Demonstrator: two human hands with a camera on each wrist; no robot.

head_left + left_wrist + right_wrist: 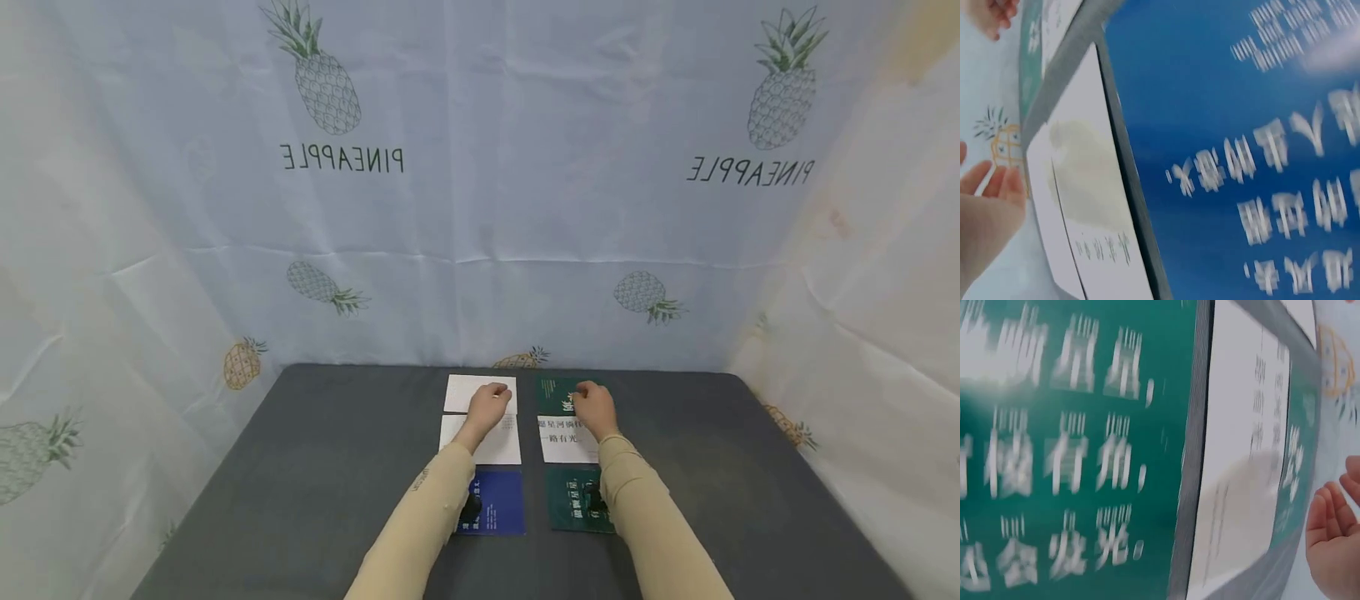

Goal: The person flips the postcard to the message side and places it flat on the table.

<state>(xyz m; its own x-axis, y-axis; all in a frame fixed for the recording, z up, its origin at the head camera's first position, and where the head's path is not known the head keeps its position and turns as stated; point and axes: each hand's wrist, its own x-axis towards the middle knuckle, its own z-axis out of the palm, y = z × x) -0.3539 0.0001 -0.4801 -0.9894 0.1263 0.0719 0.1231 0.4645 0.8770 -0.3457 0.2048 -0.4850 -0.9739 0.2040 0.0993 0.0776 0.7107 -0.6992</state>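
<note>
Two columns of cards lie on the dark table. My left hand [486, 410], fingers loosely bent and holding nothing, hovers over the far white card [462, 389] and a second white card [501, 448] in the left column. A blue card [504, 502] with white writing lies nearest me, partly under the left forearm. In the right column, my right hand [597, 412] is above the far green card [552, 394] and a white card [566, 446] with dark characters. Its fingers [1335, 515] are bent and empty in the right wrist view. A near green card [567, 492] is partly covered by the right forearm.
A dark table [337, 483] carries the cards, with a strip of it showing between the columns. White curtains with pineapple prints [480, 208] hang behind and at both sides. Both sleeves [420, 517] are beige.
</note>
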